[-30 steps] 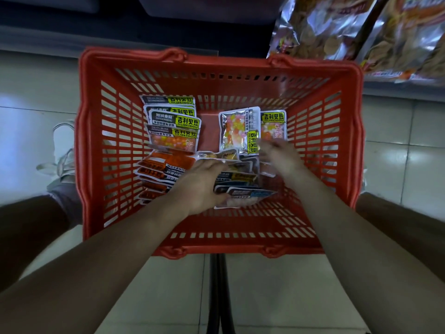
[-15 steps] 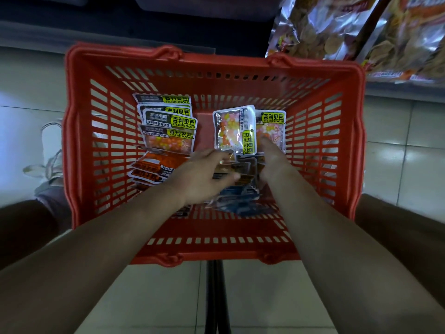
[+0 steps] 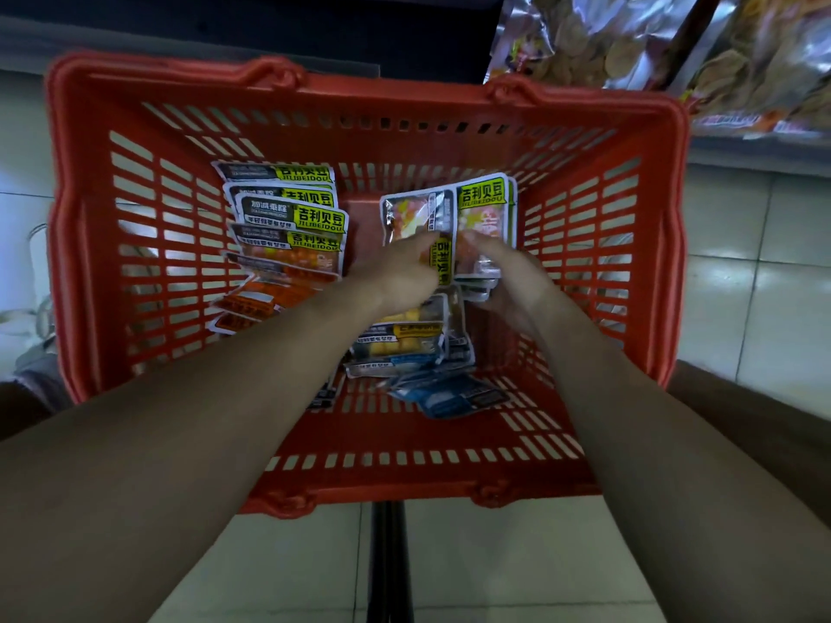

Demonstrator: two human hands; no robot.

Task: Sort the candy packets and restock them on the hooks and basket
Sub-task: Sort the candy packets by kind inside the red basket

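left hand (image 3: 395, 274): fingers stretched flat on the sideways packet (image 3: 411, 213), nothing clenched.
right hand (image 3: 510, 281): at the lower edge of the upright packet (image 3: 488, 204); blurred, can't tell if it pinches or only touches.
candy packets: all inside the red basket (image 3: 665, 272). Green-label stack (image 3: 292, 218) and orange stack (image 3: 252, 303) sit on the left, the two handled packets far middle, and the loose pile (image 3: 404, 339) with blue packets (image 3: 454, 395) on the near side.
risk, drag: the two far packets overlap, so lifting one likely pulls the other onto the loose pile and mixes the types again.
risk, slip: glossy film under flat contact only, so the packet may slide out.
risk, sweep: the left forearm passes just above the orange stack; pulling back low could fan it out.
hooks: not in view.
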